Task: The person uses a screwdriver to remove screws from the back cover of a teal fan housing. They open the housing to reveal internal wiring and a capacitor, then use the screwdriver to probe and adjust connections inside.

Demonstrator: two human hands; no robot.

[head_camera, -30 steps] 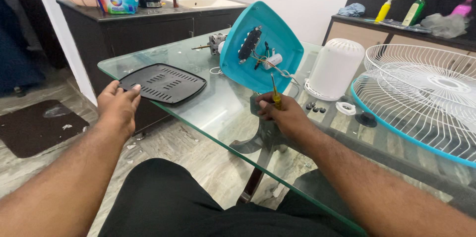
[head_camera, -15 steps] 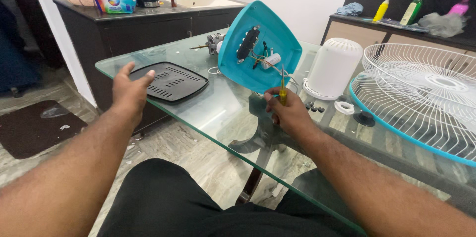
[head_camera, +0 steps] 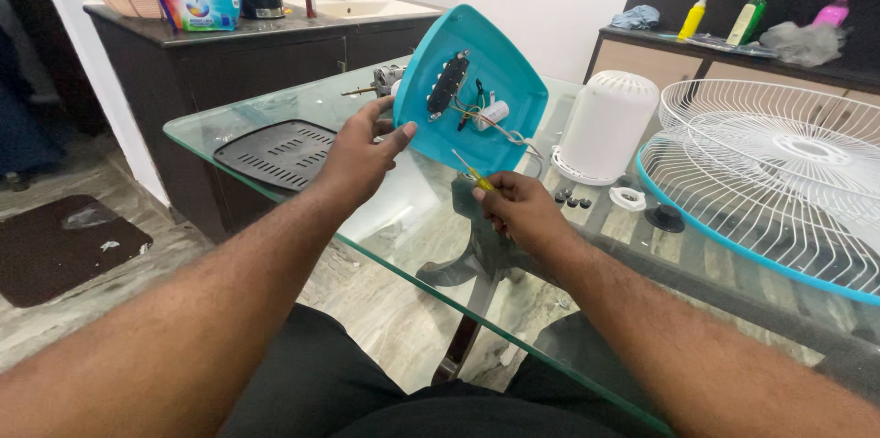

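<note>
A turquoise fan base (head_camera: 500,67) stands tilted on the glass table (head_camera: 275,117), its underside toward me with a black switch block, wires and a small white capacitor showing. My left hand (head_camera: 359,158) reaches to its left edge, thumb and fingers touching the rim. My right hand (head_camera: 518,209) grips a small screwdriver (head_camera: 469,170) with a yellow handle, its tip pointing up at the base's lower part.
A black vented cover plate (head_camera: 275,152) lies at the table's left. A white motor housing (head_camera: 605,125), small black screws (head_camera: 570,200), a white ring and a wire fan guard with a turquoise rim (head_camera: 779,186) sit to the right. A dark sink counter stands behind.
My left hand has lifted off the table's left edge and moved right to the turquoise base. My right hand keeps the screwdriver below the base.
</note>
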